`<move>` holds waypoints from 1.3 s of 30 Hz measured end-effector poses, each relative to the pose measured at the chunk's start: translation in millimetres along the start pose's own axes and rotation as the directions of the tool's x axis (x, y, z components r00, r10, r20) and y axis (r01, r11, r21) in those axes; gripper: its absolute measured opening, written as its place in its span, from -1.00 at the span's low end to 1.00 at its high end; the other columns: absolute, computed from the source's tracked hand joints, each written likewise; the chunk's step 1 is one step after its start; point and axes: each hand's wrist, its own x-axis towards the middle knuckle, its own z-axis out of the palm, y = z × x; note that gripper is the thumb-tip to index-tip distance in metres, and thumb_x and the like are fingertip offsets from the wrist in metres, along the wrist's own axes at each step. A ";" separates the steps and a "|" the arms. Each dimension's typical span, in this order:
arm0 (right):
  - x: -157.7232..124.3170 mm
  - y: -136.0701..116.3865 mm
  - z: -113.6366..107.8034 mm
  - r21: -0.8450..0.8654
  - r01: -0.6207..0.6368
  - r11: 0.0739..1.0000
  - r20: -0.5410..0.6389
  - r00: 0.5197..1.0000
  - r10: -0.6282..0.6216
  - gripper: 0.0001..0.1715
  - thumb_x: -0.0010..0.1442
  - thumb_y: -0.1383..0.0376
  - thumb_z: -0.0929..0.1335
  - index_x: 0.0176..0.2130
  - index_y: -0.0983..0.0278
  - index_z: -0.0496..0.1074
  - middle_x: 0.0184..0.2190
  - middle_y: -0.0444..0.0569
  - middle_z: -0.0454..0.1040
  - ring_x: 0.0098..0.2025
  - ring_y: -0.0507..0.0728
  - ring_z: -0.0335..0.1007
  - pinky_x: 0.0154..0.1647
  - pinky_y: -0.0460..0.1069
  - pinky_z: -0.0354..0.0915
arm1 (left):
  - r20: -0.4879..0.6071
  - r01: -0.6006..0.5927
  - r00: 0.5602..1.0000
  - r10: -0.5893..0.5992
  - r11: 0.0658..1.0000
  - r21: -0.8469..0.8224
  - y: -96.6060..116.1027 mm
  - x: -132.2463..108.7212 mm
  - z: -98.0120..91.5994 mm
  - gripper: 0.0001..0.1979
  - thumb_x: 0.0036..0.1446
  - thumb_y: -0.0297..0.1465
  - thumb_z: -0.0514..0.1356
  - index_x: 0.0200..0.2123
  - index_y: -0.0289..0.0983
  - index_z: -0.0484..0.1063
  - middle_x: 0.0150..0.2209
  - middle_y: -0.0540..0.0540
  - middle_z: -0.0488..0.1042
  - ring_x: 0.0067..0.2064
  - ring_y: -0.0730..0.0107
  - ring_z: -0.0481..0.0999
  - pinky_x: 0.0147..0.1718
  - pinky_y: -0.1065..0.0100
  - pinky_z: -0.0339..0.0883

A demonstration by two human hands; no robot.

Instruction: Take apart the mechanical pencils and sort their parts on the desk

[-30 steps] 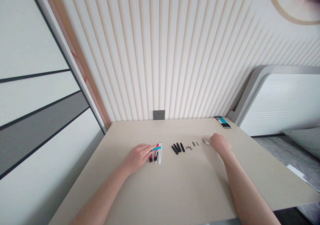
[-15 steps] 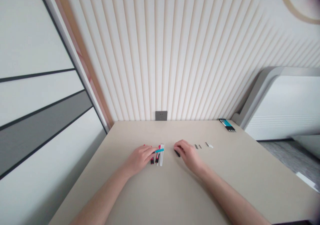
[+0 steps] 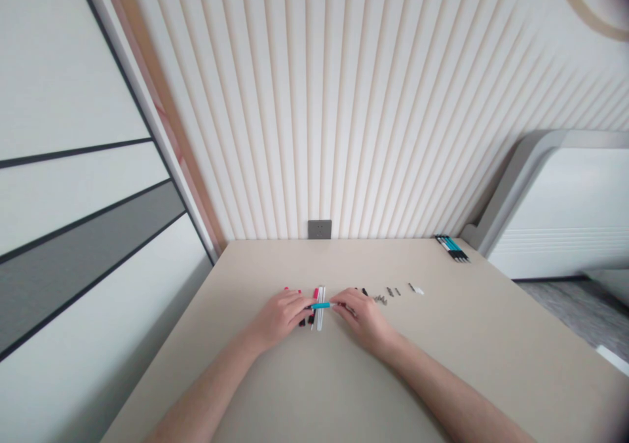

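On the wide table, the left hand had its grip closed on the left end of the blue pen barrel, while the right hand was at the right end, where I could not tell if its grip was closed. The barrel was held crosswise over the white rods, to the left of the small metal parts. It seemed to be light, stiff and rather smooth, so it could slip or roll, and a gentle pinch near each end looked the most suitable hold.
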 end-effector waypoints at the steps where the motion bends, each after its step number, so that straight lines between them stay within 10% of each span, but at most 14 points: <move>1: 0.1 -0.5 0.0 0.002 0.005 1.000 0.009 1.000 -0.005 -0.78 0.35 0.29 0.24 -0.15 0.23 0.47 -0.26 -0.01 0.51 -0.19 0.11 0.41 -0.12 0.00 0.34 | 0.000 0.001 1.000 -0.001 1.000 0.000 0.4 -0.1 -0.3 -0.76 0.33 -0.32 0.06 -0.03 -0.22 0.43 -0.14 -0.12 0.56 -0.11 0.25 0.53 -0.03 0.21 0.34; 20: 2.8 -5.8 5.5 0.120 -0.023 0.993 0.011 1.000 0.022 -0.84 0.29 0.29 0.31 -0.23 0.25 0.50 -0.34 -0.04 0.50 -0.29 0.07 0.41 -0.23 -0.06 0.32 | -0.017 -0.010 1.000 0.010 1.000 -0.025 0.4 -2.0 3.3 -0.78 0.32 -0.36 0.08 -0.02 -0.19 0.43 -0.13 -0.07 0.56 -0.09 0.27 0.51 -0.03 0.22 0.32; 39: 9.1 -5.9 13.5 0.113 0.000 0.994 -0.248 0.968 0.028 -0.63 0.27 0.17 0.34 0.04 0.23 0.41 -0.31 -0.03 0.50 -0.35 0.07 0.39 -0.27 -0.04 0.37 | -0.098 0.242 0.951 -0.293 0.902 -0.357 4.6 0.9 6.3 -0.80 0.27 -0.27 0.14 -0.15 -0.20 0.49 -0.29 -0.04 0.55 -0.26 0.34 0.50 -0.22 0.37 0.32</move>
